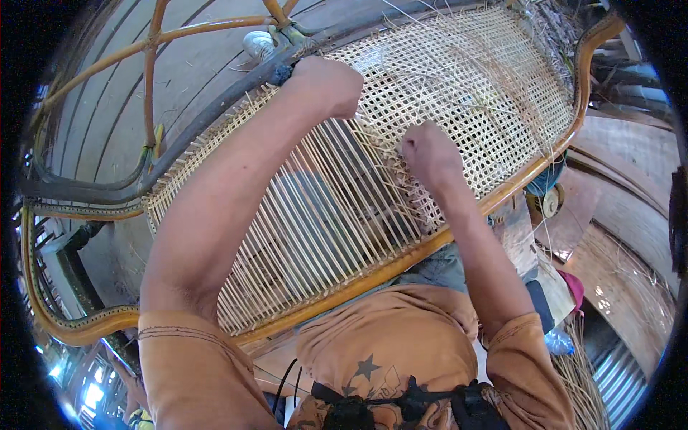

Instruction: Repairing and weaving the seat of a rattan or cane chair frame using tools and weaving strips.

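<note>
A long curved rattan frame [516, 185] lies across in front of me, its near rail close to my body. On its right part is an open-hole woven cane mesh [494, 93]. The left part carries parallel cane strands [308, 222] strung from rail to rail, with gaps between them. My left hand [330, 82] is closed in a fist above the far rail, where the mesh meets the bare strands. Nearer to me, my right hand [433, 154] is closed too, over the left edge of the mesh. Whatever either fist grips is hidden by the fingers.
Crossed rattan poles [150, 79] rise past the dark far rail [193, 136]. Loose cane ends lie over the mesh. At the right are wooden boards [623, 279], a clear plastic bottle [559, 342] and a bundle of long strands [584, 365].
</note>
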